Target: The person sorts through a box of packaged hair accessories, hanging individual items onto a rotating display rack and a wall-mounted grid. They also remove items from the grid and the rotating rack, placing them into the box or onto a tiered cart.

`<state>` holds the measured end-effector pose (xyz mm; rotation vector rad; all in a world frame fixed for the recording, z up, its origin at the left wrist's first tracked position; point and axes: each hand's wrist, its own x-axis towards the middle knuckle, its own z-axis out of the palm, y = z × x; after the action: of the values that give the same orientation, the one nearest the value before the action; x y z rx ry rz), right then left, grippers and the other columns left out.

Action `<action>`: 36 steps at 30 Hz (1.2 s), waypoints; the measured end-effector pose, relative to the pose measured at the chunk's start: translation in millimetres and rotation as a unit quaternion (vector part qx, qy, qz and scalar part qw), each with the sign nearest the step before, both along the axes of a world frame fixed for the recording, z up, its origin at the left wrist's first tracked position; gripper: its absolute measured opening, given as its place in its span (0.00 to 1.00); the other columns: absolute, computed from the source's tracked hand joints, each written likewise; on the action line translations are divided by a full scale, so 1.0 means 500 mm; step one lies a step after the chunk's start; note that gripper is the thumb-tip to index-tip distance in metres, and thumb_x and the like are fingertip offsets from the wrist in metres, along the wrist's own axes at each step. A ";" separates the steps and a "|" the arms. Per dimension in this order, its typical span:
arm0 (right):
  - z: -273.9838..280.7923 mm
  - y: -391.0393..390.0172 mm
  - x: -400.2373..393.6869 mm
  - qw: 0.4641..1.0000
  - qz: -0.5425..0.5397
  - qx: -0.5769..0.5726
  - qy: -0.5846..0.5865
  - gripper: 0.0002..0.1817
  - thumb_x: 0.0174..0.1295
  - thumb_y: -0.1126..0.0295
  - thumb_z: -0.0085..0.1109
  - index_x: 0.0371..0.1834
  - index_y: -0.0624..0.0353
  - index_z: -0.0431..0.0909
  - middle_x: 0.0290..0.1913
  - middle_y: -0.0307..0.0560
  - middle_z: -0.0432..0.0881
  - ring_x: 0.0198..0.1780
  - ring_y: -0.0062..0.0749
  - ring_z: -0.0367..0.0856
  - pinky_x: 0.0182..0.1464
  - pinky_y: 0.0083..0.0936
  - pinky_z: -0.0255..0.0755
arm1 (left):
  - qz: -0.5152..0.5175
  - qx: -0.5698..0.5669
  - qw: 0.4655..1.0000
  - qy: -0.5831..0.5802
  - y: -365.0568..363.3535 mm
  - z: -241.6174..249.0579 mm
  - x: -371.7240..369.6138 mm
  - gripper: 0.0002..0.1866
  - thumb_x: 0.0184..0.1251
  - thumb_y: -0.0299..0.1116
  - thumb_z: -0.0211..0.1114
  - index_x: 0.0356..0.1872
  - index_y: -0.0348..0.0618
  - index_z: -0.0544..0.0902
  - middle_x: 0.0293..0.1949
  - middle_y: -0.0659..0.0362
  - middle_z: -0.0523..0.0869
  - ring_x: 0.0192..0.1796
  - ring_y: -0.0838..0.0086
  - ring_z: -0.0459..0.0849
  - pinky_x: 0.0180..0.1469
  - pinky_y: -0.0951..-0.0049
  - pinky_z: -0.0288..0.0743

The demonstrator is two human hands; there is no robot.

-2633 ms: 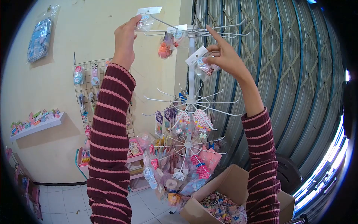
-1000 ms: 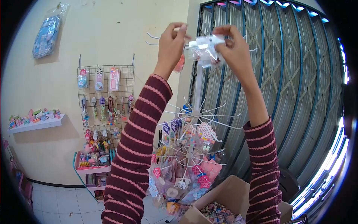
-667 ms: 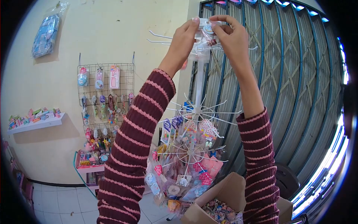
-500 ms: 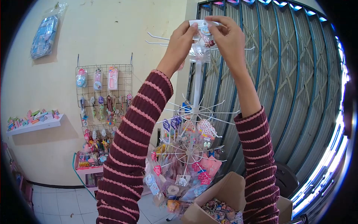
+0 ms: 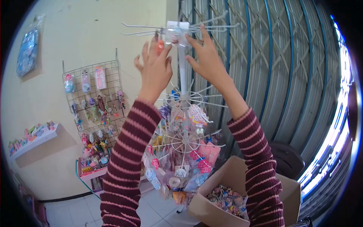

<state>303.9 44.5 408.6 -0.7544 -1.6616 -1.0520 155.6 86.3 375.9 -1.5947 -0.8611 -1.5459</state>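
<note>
A small clear packet with a white card top [image 5: 177, 25] hangs at the top tier of a white rotating display rack [image 5: 182, 70]. Just left of it, my left hand [image 5: 154, 72] is raised with its fingers spread, overlapping a small orange item [image 5: 160, 47] that hangs there. My right hand [image 5: 211, 62] stands to the right of the packet, fingers apart, the index fingertip close to the packet's edge and another finger up by the white hooks [image 5: 215, 27]. Neither hand grips anything.
Lower tiers carry many bagged accessories, among them a pink pack [image 5: 210, 152]. A cardboard box [image 5: 215, 215] of small trinkets stands below right. A wire grid [image 5: 92, 68] and a white shelf [image 5: 36, 140] are on the left wall; a metal folding gate [image 5: 257, 75] is at right.
Both hands have let go of the packet they were pinching at the rack's top, and their fingers have spread apart. The camera view has shifted, so the rack appears further left.
</note>
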 end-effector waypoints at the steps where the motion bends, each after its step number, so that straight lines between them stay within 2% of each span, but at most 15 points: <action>1: -0.025 -0.029 0.011 1.000 0.016 -0.004 -0.006 0.23 0.44 0.71 0.56 0.49 0.54 0.68 0.59 0.62 0.52 0.50 0.49 0.65 0.50 0.34 0.62 | -0.011 -0.004 1.000 -0.017 -0.023 -0.026 0.008 0.18 0.54 0.36 0.52 0.49 0.61 0.70 0.56 0.54 0.63 0.60 0.61 0.54 0.55 0.54 0.41; 5: -0.144 -0.207 0.069 0.996 0.036 -0.075 0.013 0.21 0.45 0.72 0.55 0.46 0.55 0.69 0.58 0.59 0.55 0.50 0.46 0.66 0.48 0.33 0.63 | -0.079 -0.034 0.996 -0.021 -0.151 -0.133 0.024 0.17 0.52 0.34 0.53 0.47 0.51 0.72 0.54 0.51 0.64 0.59 0.57 0.56 0.56 0.56 0.44; 8: -0.229 -0.321 0.140 0.979 0.022 -0.190 0.070 0.20 0.41 0.72 0.59 0.43 0.53 0.73 0.56 0.54 0.60 0.47 0.40 0.70 0.47 0.29 0.65 | -0.245 0.010 0.969 -0.031 -0.219 -0.202 0.028 0.17 0.52 0.32 0.52 0.45 0.40 0.71 0.51 0.48 0.65 0.56 0.56 0.61 0.54 0.61 0.52; 11: -0.301 -0.418 0.214 0.954 -0.015 -0.284 0.100 0.19 0.40 0.72 0.59 0.40 0.57 0.75 0.55 0.51 0.62 0.47 0.38 0.70 0.47 0.30 0.65 | -0.468 0.152 0.847 -0.203 -0.237 -0.311 0.045 0.13 0.53 0.30 0.49 0.40 0.36 0.67 0.51 0.46 0.62 0.50 0.56 0.66 0.47 0.61 0.62; 14: -0.358 -0.508 0.280 0.905 -0.113 -0.392 0.122 0.21 0.42 0.69 0.58 0.43 0.59 0.72 0.55 0.52 0.62 0.50 0.42 0.68 0.48 0.31 0.65 | -0.426 0.234 0.848 -0.213 -0.247 -0.390 0.084 0.10 0.55 0.31 0.46 0.36 0.39 0.64 0.47 0.47 0.62 0.44 0.59 0.68 0.40 0.62 0.65; 17: -0.410 -0.592 0.327 0.860 -0.137 -0.479 0.110 0.26 0.45 0.66 0.57 0.50 0.61 0.66 0.53 0.55 0.63 0.51 0.47 0.67 0.49 0.33 0.64 | -0.549 0.166 0.772 -0.275 -0.264 -0.467 0.170 0.11 0.53 0.33 0.47 0.36 0.41 0.63 0.39 0.52 0.63 0.36 0.68 0.67 0.32 0.68 0.65; 19: -0.425 -0.634 0.348 0.827 -0.139 -0.534 0.108 0.27 0.46 0.65 0.56 0.51 0.63 0.64 0.52 0.56 0.64 0.51 0.47 0.67 0.49 0.32 0.65 | -0.559 0.088 0.775 -0.281 -0.281 -0.516 0.236 0.13 0.52 0.35 0.49 0.38 0.41 0.63 0.41 0.53 0.63 0.36 0.69 0.67 0.32 0.70 0.64; 21: -0.434 -0.663 0.372 0.730 -0.060 -0.670 0.123 0.28 0.47 0.64 0.56 0.51 0.65 0.63 0.48 0.57 0.68 0.48 0.47 0.69 0.48 0.31 0.66 | -0.564 0.010 0.778 -0.278 -0.309 -0.550 0.297 0.15 0.51 0.36 0.50 0.39 0.41 0.63 0.42 0.54 0.63 0.36 0.70 0.66 0.31 0.71 0.63; 23: -0.446 -0.662 0.421 0.732 -0.018 -0.673 0.106 0.27 0.48 0.63 0.56 0.51 0.66 0.63 0.46 0.56 0.69 0.46 0.46 0.71 0.47 0.30 0.66 | -0.668 -0.100 0.680 -0.287 -0.335 -0.571 0.361 0.17 0.51 0.37 0.50 0.42 0.41 0.63 0.45 0.54 0.66 0.41 0.70 0.67 0.35 0.73 0.63; 24: -0.452 -0.654 0.453 0.736 0.024 -0.671 0.079 0.27 0.48 0.63 0.56 0.50 0.66 0.63 0.44 0.56 0.71 0.44 0.46 0.72 0.47 0.29 0.67 | -0.667 -0.108 0.680 -0.285 -0.337 -0.584 0.385 0.17 0.51 0.37 0.50 0.42 0.41 0.63 0.45 0.54 0.66 0.41 0.70 0.67 0.35 0.73 0.63; 26: -0.464 -0.635 0.517 0.758 0.052 -0.645 0.088 0.25 0.48 0.65 0.56 0.49 0.65 0.65 0.41 0.54 0.73 0.42 0.43 0.74 0.46 0.27 0.68 | -0.669 -0.230 0.604 -0.368 -0.343 -0.609 0.424 0.26 0.46 0.43 0.56 0.45 0.41 0.61 0.49 0.55 0.62 0.34 0.72 0.65 0.32 0.76 0.61; 27: -0.470 -0.624 0.547 0.748 0.056 -0.645 0.148 0.23 0.48 0.68 0.56 0.48 0.64 0.66 0.41 0.52 0.74 0.42 0.40 0.74 0.45 0.26 0.68 | -0.700 -0.242 0.552 -0.383 -0.345 -0.613 0.443 0.21 0.48 0.38 0.55 0.42 0.40 0.63 0.47 0.55 0.64 0.34 0.74 0.65 0.32 0.78 0.61; 31: -0.595 -0.551 0.661 0.670 0.113 -0.641 0.357 0.18 0.48 0.75 0.53 0.45 0.63 0.69 0.42 0.47 0.74 0.43 0.30 0.73 0.47 0.22 0.66 | -0.550 -0.420 0.664 -0.284 -0.337 -0.626 0.503 0.14 0.51 0.32 0.56 0.38 0.39 0.67 0.40 0.57 0.70 0.34 0.78 0.67 0.33 0.81 0.62; 33: -0.734 -0.511 0.717 0.654 0.147 -0.635 0.384 0.18 0.48 0.71 0.53 0.45 0.61 0.70 0.38 0.43 0.76 0.41 0.25 0.73 0.43 0.21 0.67 | -0.594 -0.534 0.588 -0.131 -0.329 -0.628 0.535 0.08 0.54 0.25 0.54 0.36 0.39 0.70 0.33 0.62 0.72 0.34 0.83 0.68 0.31 0.85 0.61; 36: -0.874 -0.489 0.738 0.561 0.106 -0.744 0.347 0.16 0.49 0.73 0.51 0.44 0.59 0.71 0.41 0.42 0.75 0.41 0.27 0.72 0.46 0.23 0.65 | -0.591 -0.557 0.574 -0.104 -0.335 -0.630 0.589 0.07 0.54 0.26 0.55 0.35 0.40 0.71 0.30 0.64 0.72 0.31 0.83 0.69 0.32 0.85 0.62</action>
<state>673.0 -199.8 -28.4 -1.6229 -1.4872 1.1162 449.9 -81.0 60.8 -3.4850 -0.9958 -2.2108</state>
